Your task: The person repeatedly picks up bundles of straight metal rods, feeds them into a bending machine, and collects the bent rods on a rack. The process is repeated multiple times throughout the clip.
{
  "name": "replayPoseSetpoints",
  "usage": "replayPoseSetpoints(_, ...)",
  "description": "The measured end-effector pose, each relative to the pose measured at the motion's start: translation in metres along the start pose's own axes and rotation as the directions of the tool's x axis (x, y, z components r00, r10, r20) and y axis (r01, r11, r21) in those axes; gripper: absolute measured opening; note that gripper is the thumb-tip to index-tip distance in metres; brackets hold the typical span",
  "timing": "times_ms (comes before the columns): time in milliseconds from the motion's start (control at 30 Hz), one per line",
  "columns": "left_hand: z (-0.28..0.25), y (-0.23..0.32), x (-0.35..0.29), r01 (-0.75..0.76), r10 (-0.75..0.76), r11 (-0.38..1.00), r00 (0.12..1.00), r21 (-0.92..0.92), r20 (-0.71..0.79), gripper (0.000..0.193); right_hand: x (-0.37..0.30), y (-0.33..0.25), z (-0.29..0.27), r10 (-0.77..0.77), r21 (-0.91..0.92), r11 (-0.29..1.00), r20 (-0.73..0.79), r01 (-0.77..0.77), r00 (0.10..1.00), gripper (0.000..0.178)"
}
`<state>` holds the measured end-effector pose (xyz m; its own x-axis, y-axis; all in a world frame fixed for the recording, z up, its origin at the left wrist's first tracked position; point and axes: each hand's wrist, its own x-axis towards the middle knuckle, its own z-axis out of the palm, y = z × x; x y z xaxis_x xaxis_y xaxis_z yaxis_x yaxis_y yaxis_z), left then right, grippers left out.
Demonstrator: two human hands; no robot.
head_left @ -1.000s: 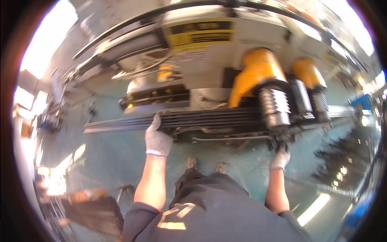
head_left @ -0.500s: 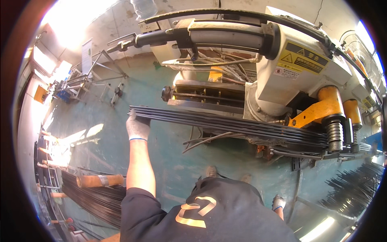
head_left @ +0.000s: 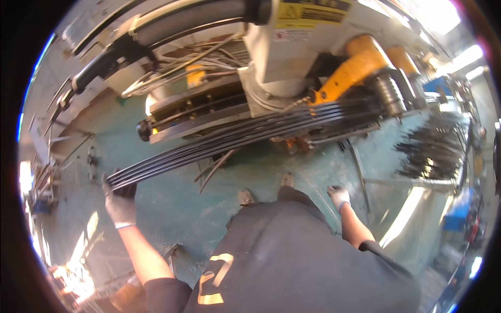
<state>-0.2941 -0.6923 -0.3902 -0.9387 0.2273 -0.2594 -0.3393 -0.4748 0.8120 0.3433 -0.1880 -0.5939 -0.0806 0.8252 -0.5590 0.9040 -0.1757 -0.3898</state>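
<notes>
A bundle of several long dark metal rods [head_left: 209, 146] slants from the lower left up to the machine at the right. My left hand [head_left: 121, 204], in a pale glove with a dark palm, is closed round their near left ends. The far ends run in beneath the yellow arm [head_left: 347, 75] of the machine, beside a coil spring [head_left: 389, 94]. My right hand [head_left: 339, 196], gloved as well, hangs over the floor right of my body. It touches nothing I can see, and its slightly blurred fingers look loosely apart.
The pale machine body [head_left: 261, 78] and a thick dark cylinder [head_left: 182, 26] fill the far side. Bent rods [head_left: 214, 169] stick out below the bundle. A large pile of dark rods [head_left: 433, 146] lies at the right by a metal frame [head_left: 412, 182]. Green floor [head_left: 172, 208] surrounds my feet.
My view has turned to the right. My left hand keeps hold of the rods, whose held ends now appear lower and farther left. More of my right hand and forearm shows.
</notes>
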Motion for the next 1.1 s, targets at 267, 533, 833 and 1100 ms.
replayPoseSetpoints(267,-0.055,0.01,0.027,-0.085,0.085,0.996,0.996,0.013,0.014,0.075,0.058,-0.045,-0.011,-0.214,0.001,0.976,0.149,0.216,0.965,0.049)
replayPoseSetpoints(533,0.111,-0.153,-0.047,-0.092,-0.05,0.942,0.913,-0.323,-0.405,0.064,0.209,0.012,-0.045,-0.337,-0.097,0.924,0.245,0.369,0.909,0.048)
replayPoseSetpoints(833,0.206,-0.388,-0.095,-0.545,-0.06,-0.076,0.838,0.835,0.542,0.045,0.311,0.056,-0.125,-0.049,-0.32,0.931,0.366,0.175,0.929,0.052)
replayPoseSetpoints(1100,0.286,-0.335,-0.102,-0.084,-0.16,0.805,0.922,0.588,0.351,0.037,0.266,0.039,-0.123,-0.291,0.149,0.948,0.053,0.28,0.955,0.044)
